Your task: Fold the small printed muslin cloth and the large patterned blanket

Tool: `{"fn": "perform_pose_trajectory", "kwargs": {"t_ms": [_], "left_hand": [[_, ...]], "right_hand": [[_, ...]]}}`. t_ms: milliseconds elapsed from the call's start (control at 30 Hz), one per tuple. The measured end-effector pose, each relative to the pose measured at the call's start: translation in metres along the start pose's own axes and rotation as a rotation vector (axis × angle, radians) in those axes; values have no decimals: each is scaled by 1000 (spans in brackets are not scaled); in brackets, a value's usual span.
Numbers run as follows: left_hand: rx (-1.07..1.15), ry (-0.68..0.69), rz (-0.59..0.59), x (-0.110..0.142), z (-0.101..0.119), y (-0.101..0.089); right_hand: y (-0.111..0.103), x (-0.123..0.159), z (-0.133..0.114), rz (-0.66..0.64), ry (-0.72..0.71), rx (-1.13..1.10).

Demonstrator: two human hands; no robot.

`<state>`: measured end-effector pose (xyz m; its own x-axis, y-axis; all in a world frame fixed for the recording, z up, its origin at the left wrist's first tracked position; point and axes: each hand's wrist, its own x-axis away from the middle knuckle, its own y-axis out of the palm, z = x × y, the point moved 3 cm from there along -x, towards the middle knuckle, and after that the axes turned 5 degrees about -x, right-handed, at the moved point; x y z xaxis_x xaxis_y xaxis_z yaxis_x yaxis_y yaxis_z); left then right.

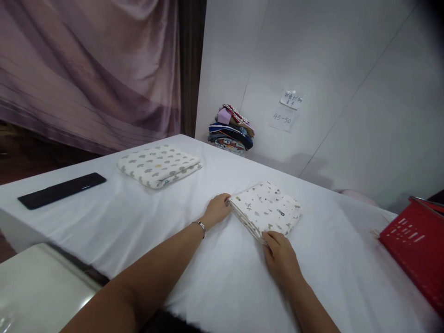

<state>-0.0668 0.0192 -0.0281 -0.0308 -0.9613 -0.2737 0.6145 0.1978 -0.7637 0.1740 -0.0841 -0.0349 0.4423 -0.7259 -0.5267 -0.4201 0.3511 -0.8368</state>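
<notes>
A white cloth [268, 206] with a small grey and brown print lies folded into a thick square on the white-covered table. My left hand [218, 209], with a metal bracelet at the wrist, grips the cloth's left corner. At the near edge, my right hand [280, 252] has its thumb and fingers closed on the folded layers. The fingertips of both hands are partly hidden by the cloth. Farther left lies a second folded white cloth [156, 165] with grey mushroom-like shapes, apart from both hands.
A flat black slab [62, 189] rests near the table's left edge. A red basket [416, 249] stands at the right. Beyond the far edge is a stack of folded fabrics [231, 132] by the wall, which bears paper notes [285, 118]. A pale glossy surface [41, 286] shows at lower left.
</notes>
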Motion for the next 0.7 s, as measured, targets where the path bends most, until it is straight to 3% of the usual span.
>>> {"fn": "perform_pose_trajectory", "kwargs": {"t_ms": [233,400,567,633,700], "left_hand": [[4,49,-10,-4,-1,-1],[-110,-18,25,-13,-2,-5],[-57,-82,-56,-16,-9,-5],[-60,-13,-18,-13,-6,-7],[-82,149,57,-7,5,-9]], "right_hand": [[-3,-4,-4,0,19,-22],[-3,-8,-8,-13,36,-14],[-3,-10,-9,-61,82,-17],[-2,-11,-9,-74,103,-21],[-1,-11,-9,-80,111,-16]]}}
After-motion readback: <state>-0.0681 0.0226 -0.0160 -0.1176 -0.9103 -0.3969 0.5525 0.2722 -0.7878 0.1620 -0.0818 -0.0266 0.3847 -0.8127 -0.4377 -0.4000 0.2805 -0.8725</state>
